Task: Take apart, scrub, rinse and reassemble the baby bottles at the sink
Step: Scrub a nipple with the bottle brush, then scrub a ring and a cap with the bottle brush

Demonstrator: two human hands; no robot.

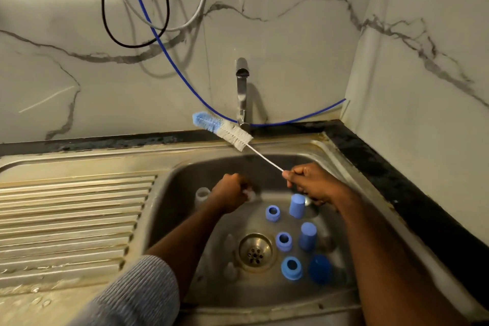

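Note:
My right hand (311, 182) grips the wire handle of a blue-and-white bottle brush (223, 130), whose bristles point up and left near the tap. My left hand (232, 193) is curled round a small whitish part, mostly hidden in the fist. A clear bottle body (202, 194) stands just left of that hand in the steel sink (185, 172). On the sink floor lie three blue screw rings (273, 213) (284, 241) (291, 268), two light blue caps (297, 205) (307, 235) and a dark blue cap (320, 268). Clear teats (229, 242) lie left of the drain.
The tap (242, 92) rises behind the basin with no water running. The drain (255, 250) sits mid-basin. A ribbed draining board (71, 219) lies to the left with water drops near its front. Cables and a blue hose (169, 58) hang on the marble wall.

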